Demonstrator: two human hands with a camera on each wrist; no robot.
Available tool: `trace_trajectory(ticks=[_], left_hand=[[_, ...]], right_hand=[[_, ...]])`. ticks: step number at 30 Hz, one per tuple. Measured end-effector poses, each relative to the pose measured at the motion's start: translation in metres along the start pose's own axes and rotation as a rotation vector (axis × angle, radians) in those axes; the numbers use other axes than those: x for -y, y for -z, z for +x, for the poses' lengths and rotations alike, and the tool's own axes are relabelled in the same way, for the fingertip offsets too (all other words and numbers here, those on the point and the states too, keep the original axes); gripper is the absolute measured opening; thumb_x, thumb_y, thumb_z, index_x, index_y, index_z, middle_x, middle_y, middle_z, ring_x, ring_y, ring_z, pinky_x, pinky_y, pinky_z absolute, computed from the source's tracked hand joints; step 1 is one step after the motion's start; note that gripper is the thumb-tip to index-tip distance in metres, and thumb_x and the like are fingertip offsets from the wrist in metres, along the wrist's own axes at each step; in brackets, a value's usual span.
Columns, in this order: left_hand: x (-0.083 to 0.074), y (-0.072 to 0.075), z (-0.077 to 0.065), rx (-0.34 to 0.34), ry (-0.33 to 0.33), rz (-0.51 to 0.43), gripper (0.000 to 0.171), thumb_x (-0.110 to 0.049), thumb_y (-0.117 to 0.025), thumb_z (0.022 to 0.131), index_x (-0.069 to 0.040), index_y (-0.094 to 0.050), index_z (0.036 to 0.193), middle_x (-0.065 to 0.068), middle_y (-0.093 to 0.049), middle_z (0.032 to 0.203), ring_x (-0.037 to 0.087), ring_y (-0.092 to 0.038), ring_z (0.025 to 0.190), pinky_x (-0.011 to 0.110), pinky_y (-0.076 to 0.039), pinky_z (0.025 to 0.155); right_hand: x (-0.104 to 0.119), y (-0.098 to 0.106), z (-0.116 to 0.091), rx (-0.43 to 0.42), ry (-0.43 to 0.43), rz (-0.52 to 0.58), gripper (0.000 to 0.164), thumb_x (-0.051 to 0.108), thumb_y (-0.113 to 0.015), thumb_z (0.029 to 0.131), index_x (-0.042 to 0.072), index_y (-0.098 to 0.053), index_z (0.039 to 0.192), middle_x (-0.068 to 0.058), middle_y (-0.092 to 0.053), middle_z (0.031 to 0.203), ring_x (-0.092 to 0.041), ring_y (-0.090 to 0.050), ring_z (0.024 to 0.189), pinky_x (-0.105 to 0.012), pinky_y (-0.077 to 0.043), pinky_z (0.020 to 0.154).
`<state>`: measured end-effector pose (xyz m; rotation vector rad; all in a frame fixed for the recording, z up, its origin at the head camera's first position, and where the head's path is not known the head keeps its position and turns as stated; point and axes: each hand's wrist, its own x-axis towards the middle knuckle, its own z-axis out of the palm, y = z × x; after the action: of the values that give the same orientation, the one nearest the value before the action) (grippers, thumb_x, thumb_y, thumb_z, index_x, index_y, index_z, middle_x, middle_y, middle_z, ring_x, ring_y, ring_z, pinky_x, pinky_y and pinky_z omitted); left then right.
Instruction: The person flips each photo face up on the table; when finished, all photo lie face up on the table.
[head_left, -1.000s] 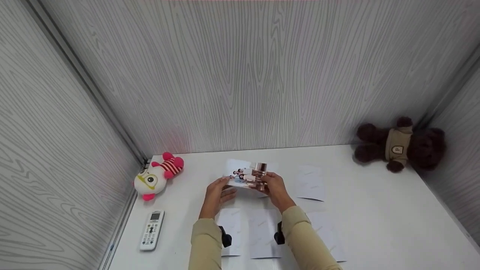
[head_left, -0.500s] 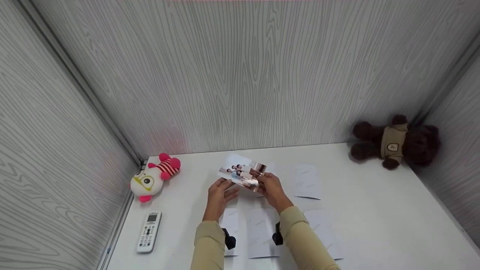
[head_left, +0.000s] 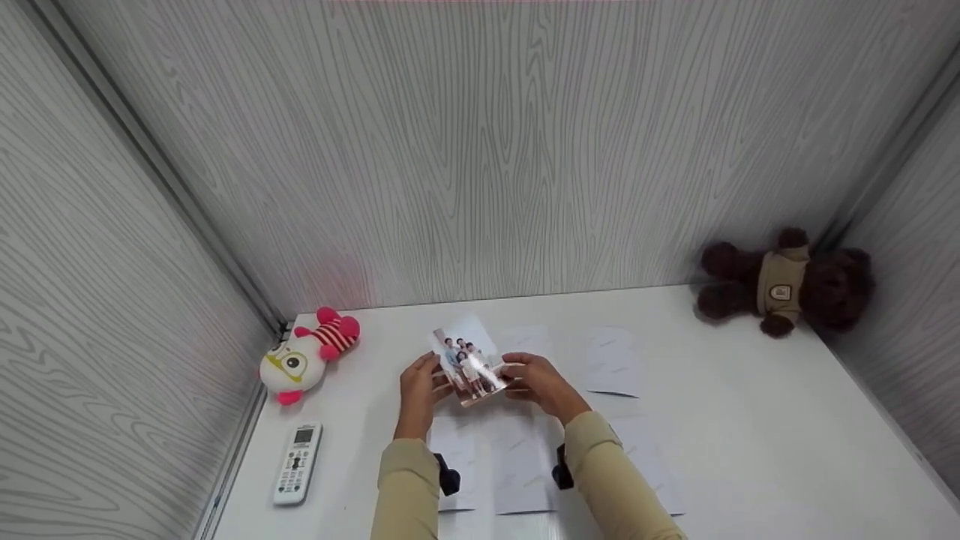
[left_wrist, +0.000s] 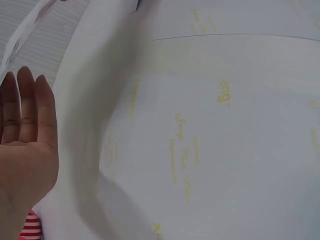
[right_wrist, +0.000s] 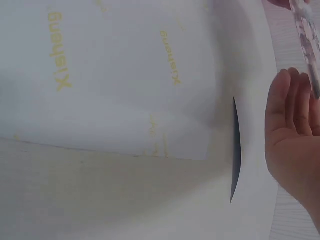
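Note:
A glossy photo (head_left: 465, 356) of a group of people is held above the white table, tilted, with the figures upright. At its left edge my left hand (head_left: 418, 386) pinches it, the other fingers reaching behind. My right hand (head_left: 541, 384) grips the opposite edge near the lower right corner. The left wrist view shows the left hand (left_wrist: 30, 135) with long, nearly straight fingers under the photo's edge (left_wrist: 22, 37); the thumb is hidden. From the right wrist, the photo (right_wrist: 306, 42) appears edge-on beside the right hand's fingers (right_wrist: 280, 100).
Several white sheets with faint yellow print, such as one (head_left: 526, 465) near the front and another (head_left: 613, 360) behind, lie on the table. A white remote (head_left: 298, 465) and pink-white plush toy (head_left: 304, 360) lie left. A brown teddy bear (head_left: 784, 285) lies back right, against the wall (head_left: 480, 165).
The photo has turned from sideways to nearly upright between the hands. My right hand has shifted its grip along the edge, and the left hand has moved slightly left.

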<state>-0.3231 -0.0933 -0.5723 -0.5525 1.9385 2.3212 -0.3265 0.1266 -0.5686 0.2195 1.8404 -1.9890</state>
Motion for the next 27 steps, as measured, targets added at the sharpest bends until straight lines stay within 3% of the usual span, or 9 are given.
trace_trajectory(ticks=[3, 7, 11, 14, 19, 24, 27], left_hand=[[-0.002, 0.002, 0.001, -0.033, 0.008, 0.049, 0.047, -0.029, -0.054, 0.104, -0.004, -0.055, 0.143, 0.014, -0.066, 0.119, 0.019, -0.065, 0.093, 0.031, -0.058, 0.078], [-0.004, 0.003, 0.001, -0.047, 0.018, 0.076, 0.046, -0.034, -0.056, 0.104, -0.008, -0.058, 0.142, 0.013, -0.065, 0.122, 0.018, -0.063, 0.094, 0.028, -0.056, 0.076], [-0.002, 0.006, 0.0, 0.019, 0.018, 0.077, 0.047, -0.035, -0.06, 0.102, -0.01, -0.058, 0.142, 0.012, -0.065, 0.123, 0.017, -0.065, 0.09, 0.028, -0.057, 0.075], [0.0, 0.011, -0.002, 0.09, 0.031, 0.087, 0.047, -0.029, -0.063, 0.1, -0.012, -0.057, 0.143, 0.013, -0.067, 0.12, 0.019, -0.068, 0.087, 0.032, -0.059, 0.075], [0.003, 0.018, -0.001, 0.14, 0.058, 0.108, 0.046, -0.015, -0.065, 0.097, -0.011, -0.057, 0.142, 0.013, -0.071, 0.114, 0.021, -0.071, 0.088, 0.037, -0.061, 0.081], [0.007, 0.019, 0.0, 0.132, 0.077, 0.111, 0.045, -0.01, -0.063, 0.097, -0.009, -0.058, 0.141, 0.012, -0.071, 0.118, 0.019, -0.071, 0.092, 0.039, -0.061, 0.086], [0.007, 0.021, -0.001, 0.075, 0.068, 0.134, 0.042, -0.009, -0.061, 0.098, -0.008, -0.059, 0.14, 0.013, -0.071, 0.12, 0.018, -0.07, 0.094, 0.037, -0.06, 0.085]], right_hand=[[-0.002, -0.001, -0.002, 0.05, -0.019, -0.088, 0.04, 0.014, -0.065, 0.096, 0.006, -0.059, 0.135, -0.008, -0.068, 0.108, -0.02, -0.068, 0.093, -0.033, -0.06, 0.083], [-0.004, -0.003, -0.002, 0.059, -0.006, -0.097, 0.034, 0.012, -0.063, 0.097, 0.005, -0.061, 0.13, -0.008, -0.069, 0.107, -0.017, -0.068, 0.088, -0.031, -0.061, 0.079], [-0.004, -0.005, 0.0, 0.023, 0.013, -0.056, 0.033, 0.007, -0.06, 0.097, 0.002, -0.06, 0.13, -0.009, -0.066, 0.106, -0.015, -0.067, 0.082, -0.029, -0.061, 0.075], [-0.003, -0.006, 0.001, -0.002, 0.015, -0.033, 0.035, 0.005, -0.06, 0.097, 0.002, -0.059, 0.132, -0.011, -0.065, 0.108, -0.015, -0.066, 0.081, -0.03, -0.062, 0.075], [-0.001, -0.006, 0.003, -0.05, 0.001, -0.034, 0.035, 0.004, -0.059, 0.097, 0.002, -0.059, 0.132, -0.013, -0.065, 0.114, -0.017, -0.066, 0.083, -0.03, -0.062, 0.075], [-0.001, -0.01, 0.003, -0.086, -0.008, -0.048, 0.035, 0.004, -0.059, 0.097, 0.001, -0.06, 0.132, -0.015, -0.065, 0.115, -0.016, -0.066, 0.082, -0.028, -0.062, 0.072], [-0.002, -0.014, 0.003, -0.069, -0.01, -0.056, 0.04, 0.005, -0.059, 0.098, 0.002, -0.058, 0.138, -0.016, -0.067, 0.12, -0.017, -0.07, 0.084, -0.029, -0.062, 0.075]])
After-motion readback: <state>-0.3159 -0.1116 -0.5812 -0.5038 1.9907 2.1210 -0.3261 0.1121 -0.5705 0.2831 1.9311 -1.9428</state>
